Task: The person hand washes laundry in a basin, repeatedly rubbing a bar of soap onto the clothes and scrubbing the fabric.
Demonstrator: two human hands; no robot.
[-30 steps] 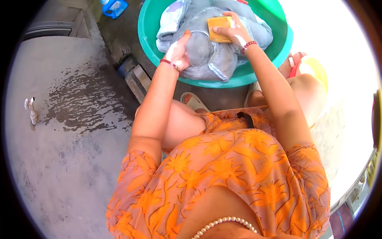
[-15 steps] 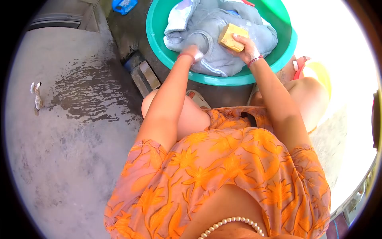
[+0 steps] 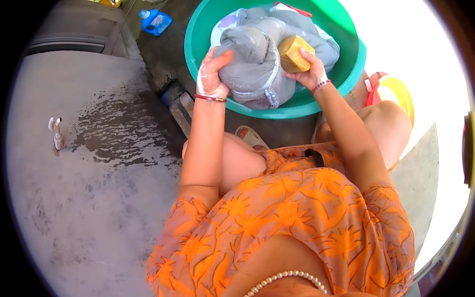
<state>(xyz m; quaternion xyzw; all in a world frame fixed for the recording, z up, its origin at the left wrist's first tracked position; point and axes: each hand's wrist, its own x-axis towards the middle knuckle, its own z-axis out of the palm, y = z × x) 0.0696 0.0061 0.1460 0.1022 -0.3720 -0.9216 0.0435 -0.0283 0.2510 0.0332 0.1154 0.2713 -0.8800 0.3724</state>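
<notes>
A wet grey garment [image 3: 252, 54] lies bunched in a large green basin [image 3: 194, 49], its pale-trimmed edge facing me. My left hand [image 3: 213, 76], wet with white suds, is closed on the garment's left side, thumb over the cloth and the other fingers partly hidden. In my right hand [image 3: 311, 71] is a yellow bar of soap [image 3: 292, 57], gripped at its right side and held against or just above the cloth; I cannot tell which. White cloth with a purple patch shows behind the grey bundle.
A blue detergent bottle [image 3: 155, 22] stands beyond the basin on the left. To the right, by my knee, sits a yellow and red bowl [image 3: 403, 94]. A tap [image 3: 57, 133] projects at the left near a wet patch. Bricks or a block [image 3: 182, 111] lie beside the basin.
My left hand has come out of the cloth's folds and moved left, lifting and bunching the garment toward me. The right hand still holds the soap, slightly lower. The view has shifted a little.
</notes>
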